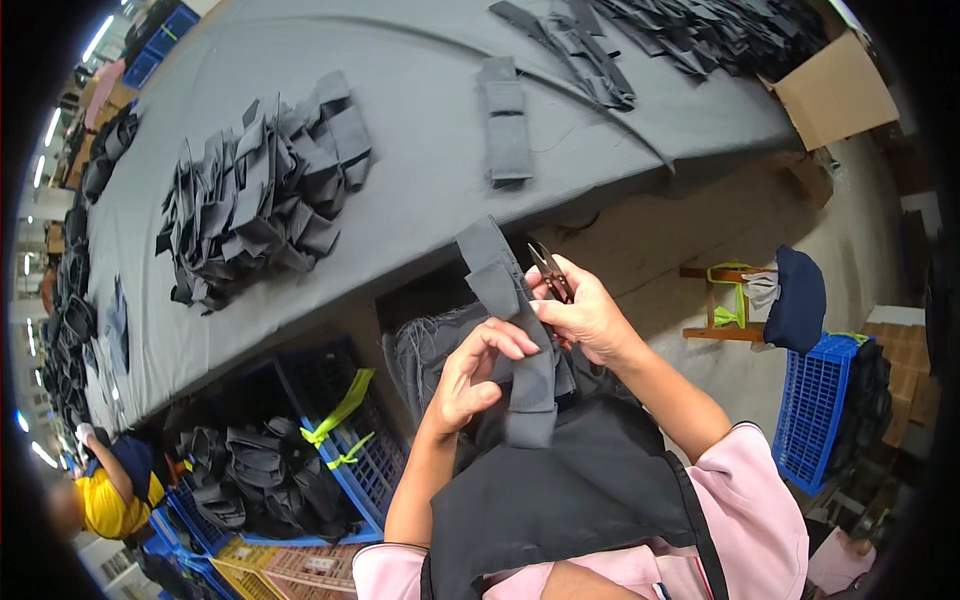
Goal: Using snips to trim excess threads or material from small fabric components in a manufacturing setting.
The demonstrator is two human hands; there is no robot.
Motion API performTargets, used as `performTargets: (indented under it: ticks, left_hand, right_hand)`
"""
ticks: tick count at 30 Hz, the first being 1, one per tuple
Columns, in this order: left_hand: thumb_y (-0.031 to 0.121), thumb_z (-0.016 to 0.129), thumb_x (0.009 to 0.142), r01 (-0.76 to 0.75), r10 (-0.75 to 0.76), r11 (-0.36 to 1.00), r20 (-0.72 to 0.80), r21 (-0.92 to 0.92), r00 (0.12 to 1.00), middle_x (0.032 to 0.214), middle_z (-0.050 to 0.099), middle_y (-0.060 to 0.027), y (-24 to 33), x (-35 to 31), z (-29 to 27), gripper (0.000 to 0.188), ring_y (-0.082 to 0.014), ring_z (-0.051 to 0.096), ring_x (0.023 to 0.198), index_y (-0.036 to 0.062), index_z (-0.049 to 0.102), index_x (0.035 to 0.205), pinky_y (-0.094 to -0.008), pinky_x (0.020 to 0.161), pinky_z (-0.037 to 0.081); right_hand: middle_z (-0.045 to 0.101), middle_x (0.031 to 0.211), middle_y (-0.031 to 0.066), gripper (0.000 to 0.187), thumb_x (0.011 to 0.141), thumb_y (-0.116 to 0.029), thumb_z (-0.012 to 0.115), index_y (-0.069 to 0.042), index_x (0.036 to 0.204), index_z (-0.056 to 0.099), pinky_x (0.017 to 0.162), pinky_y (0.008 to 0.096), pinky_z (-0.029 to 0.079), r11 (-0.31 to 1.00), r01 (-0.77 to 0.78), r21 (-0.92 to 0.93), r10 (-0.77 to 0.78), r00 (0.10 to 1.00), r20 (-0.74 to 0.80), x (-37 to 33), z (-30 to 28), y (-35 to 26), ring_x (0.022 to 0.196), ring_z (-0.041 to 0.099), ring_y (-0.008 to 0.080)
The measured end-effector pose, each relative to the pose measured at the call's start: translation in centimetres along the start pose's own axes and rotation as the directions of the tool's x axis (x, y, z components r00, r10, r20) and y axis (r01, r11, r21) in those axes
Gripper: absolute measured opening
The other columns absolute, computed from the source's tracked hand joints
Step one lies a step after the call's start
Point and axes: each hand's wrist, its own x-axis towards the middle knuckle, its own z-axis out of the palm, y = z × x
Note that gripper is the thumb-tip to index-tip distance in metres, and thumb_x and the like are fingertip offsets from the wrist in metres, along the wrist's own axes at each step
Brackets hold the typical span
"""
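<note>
A grey fabric strip [493, 285] with folded layers hangs in front of my body, over my lap. My left hand [470, 375] grips it near the middle, fingers bent across its face and the thumb beside it. Small dark thread snips [550, 270] are held in my right hand [590, 315], blades pointing up and away, close to the strip's right edge. Whether the right fingers touch the cloth too cannot be made out. A similar grey strip [507, 130] lies on the cloth-covered table [420, 110], just beyond my hands.
A heap of grey strips [255, 195] lies on the table's left part, dark pieces [700, 35] at the far right. Blue crates [815, 410] stand either side; a stool [735, 300] is at right. An open carton [835, 90] stands by the table corner. Someone in yellow [115, 495] is at far left.
</note>
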Motion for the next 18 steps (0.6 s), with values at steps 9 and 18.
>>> performTargets:
  ticks: [9,18]
  left_hand:
    - [0.006,0.062,0.082,0.152,-0.084,0.979,-0.41,0.138,0.908,0.11,0.047,-0.0074,-0.4,1.4,-0.7,0.035,-0.0167,0.051,0.106,-0.0033,0.054,0.115,-0.0295,0.093,0.041]
    - [0.004,0.058,0.085,0.143,0.252,0.812,-0.561,0.566,0.789,0.091,0.059,-0.0047,-1.2,4.0,-2.0,0.022,-0.0128,0.057,0.075,0.0005,0.059,0.107,-0.0236,0.068,0.047]
  right_hand:
    - [0.052,0.074,-0.0021,0.022,0.078,-0.007,0.064,-0.005,0.095,0.051,0.038,0.0172,0.03,0.998,0.027,-0.054,-0.031,0.996,-0.083,2.1,-0.4,2.3,0.045,0.039,0.0018]
    - [0.045,0.071,-0.0048,0.016,0.077,-0.002,0.06,-0.006,0.087,0.048,0.038,0.0171,0.026,0.998,-0.038,0.04,0.04,0.998,-0.038,2.5,0.1,2.9,0.048,0.035,-0.0004]
